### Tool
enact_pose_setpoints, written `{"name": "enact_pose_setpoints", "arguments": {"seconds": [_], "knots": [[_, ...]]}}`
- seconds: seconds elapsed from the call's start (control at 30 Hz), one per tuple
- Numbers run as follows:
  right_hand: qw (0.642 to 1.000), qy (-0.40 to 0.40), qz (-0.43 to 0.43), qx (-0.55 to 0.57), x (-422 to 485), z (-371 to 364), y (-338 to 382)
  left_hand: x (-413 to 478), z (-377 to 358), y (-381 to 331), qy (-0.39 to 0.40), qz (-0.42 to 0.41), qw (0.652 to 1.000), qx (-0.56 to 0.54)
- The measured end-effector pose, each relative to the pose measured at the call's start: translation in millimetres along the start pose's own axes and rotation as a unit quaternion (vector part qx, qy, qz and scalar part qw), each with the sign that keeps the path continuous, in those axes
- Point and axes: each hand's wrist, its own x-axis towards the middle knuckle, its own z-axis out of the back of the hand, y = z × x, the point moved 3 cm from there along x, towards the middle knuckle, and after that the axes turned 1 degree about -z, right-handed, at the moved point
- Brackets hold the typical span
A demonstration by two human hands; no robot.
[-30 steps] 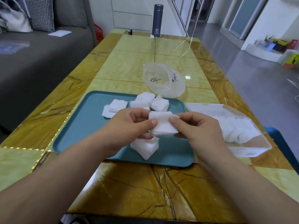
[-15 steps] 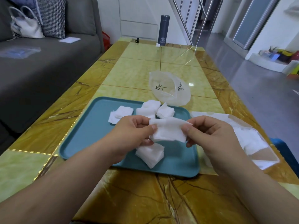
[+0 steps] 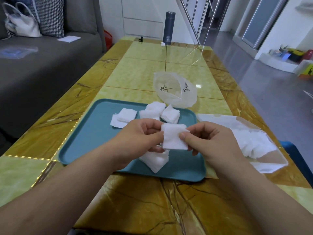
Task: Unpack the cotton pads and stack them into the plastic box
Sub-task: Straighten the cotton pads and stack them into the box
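Hands closed in since half a second back: the stack (image 3: 174,139) between them had been spread wide, now it sat narrower and squarer.

Head view, the only one. Left hand (image 3: 140,141) pinched the stack's left edge, thumb in front, fingers curled behind. Right hand (image 3: 208,141) pinched the right edge the same way. Both held it up over the tray (image 3: 88,133), clear of the pile (image 3: 155,161) lying just below.

Key relation: box (image 3: 277,164) lay to the right of the hands, off the tray, just beside its right rim. Right hand was nearer; the left would have to cross over. Box long axis ran diagonally, far-left to near-right. Stack was roughly square, so my guess is its turn matters little, only landing it flat.

Materials:
- Stack: soft white fibrous sheets, edges slightly ragged. It would likely squash and shear easily.
- Box: clear thin plastic, low walls. Pads (image 3: 254,143) inside were heaped loosely, not squared.
- Tray: teal, smooth, rounded corners, with far piles (image 3: 125,116) along its back edge.
- Bag (image 3: 176,92): translucent, crumpled, beyond the tray. Looked near empty.
- Table (image 3: 144,73): glossy, stone-patterned.
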Motion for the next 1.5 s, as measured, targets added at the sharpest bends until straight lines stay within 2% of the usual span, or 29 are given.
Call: {"name": "enact_pose_setpoints", "arguments": {"seconds": [0.1, 0.27, 0.33, 0.43, 0.5, 0.53, 0.63, 0.77, 0.9, 1.03, 1.2, 1.33, 1.43, 1.5], "knots": [[1.000, -0.021, -0.013, 0.008, 1.9, 0.5, -4.5, -1.2, -2.3, -2.6, 0.014, -0.016, 1.000, 0.003], [0.997, 0.077, -0.009, 0.025, -0.9, -6.3, -5.5, -4.7, -2.7, -5.4, 0.038, -0.046, 0.997, 0.046], [0.997, 0.070, 0.020, -0.019, -1.2, -6.0, -5.7, -6.8, -2.3, -8.4, 0.026, -0.038, 0.997, 0.061], [0.997, 0.048, 0.042, -0.032, -0.6, -5.5, -4.2, -8.2, 3.4, -12.3, -0.020, -0.060, 0.982, 0.181], [0.997, 0.056, 0.052, -0.032, -1.4, -8.0, -3.4, -8.5, 5.4, -10.4, -0.028, -0.084, 0.958, 0.272], [0.995, 0.065, 0.058, -0.038, -2.3, -10.3, -3.0, -8.6, 4.6, -10.0, -0.024, -0.088, 0.954, 0.285], [0.992, 0.082, 0.072, -0.063, -3.2, -14.9, -5.1, -7.2, -2.6, -7.6, 0.011, -0.106, 0.953, 0.284], [0.991, 0.102, 0.049, -0.066, -6.8, -21.4, -10.0, -7.2, -2.4, -5.7, -0.001, -0.143, 0.941, 0.306], [0.987, 0.112, 0.022, -0.109, -10.8, -27.2, -11.3, -7.1, -7.9, -3.5, 0.012, -0.151, 0.943, 0.297], [0.987, 0.123, 0.007, -0.101, -11.1, -29.1, -8.5, -8.3, -12.7, -1.3, 0.003, -0.162, 0.945, 0.284], [0.997, 0.044, 0.040, -0.045, -8.8, -9.1, 5.9, -12.1, -15.9, -8.2, -0.012, -0.159, 0.963, 0.217], [0.998, 0.053, 0.015, 0.024, -15.7, 13.4, 12.1, -13.0, -27.4, -16.1, -0.049, -0.161, 0.962, 0.217], [0.998, 0.052, -0.007, 0.046, -23.6, 34.5, 11.7, -11.4, -49.7, -25.4, -0.002, -0.132, 0.973, 0.189], [0.997, 0.021, -0.017, 0.066, -25.9, 53.3, 10.3, -7.7, -70.8, -32.7, 0.018, -0.124, 0.978, 0.165]]}}
